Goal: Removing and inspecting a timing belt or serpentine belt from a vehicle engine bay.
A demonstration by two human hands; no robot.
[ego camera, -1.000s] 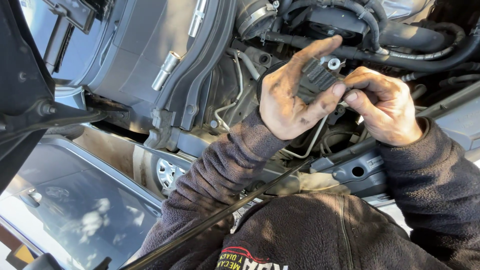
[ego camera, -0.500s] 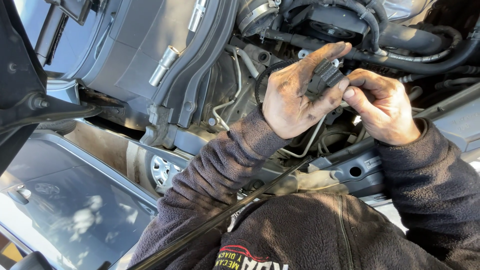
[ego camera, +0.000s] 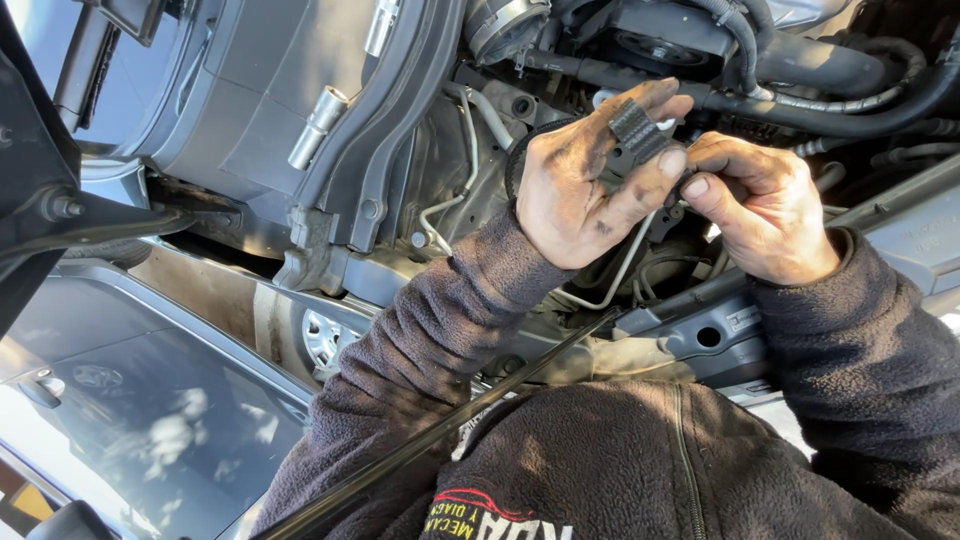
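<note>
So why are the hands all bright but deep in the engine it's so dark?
In the head view, strong sunlight falls on the left hand, the right hand and the small black part between them, all sharp; the hoses behind sit in deep shadow; the car window at lower left shows pale, blurry reflections.

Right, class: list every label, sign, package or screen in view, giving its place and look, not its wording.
Embroidered chest logo: bottom centre, on the dark fleece jacket; red swoosh above yellow and white lettering.
Small sticker: on the grey car body panel below the right hand; pale, rectangular.
No packages or screens.
</note>
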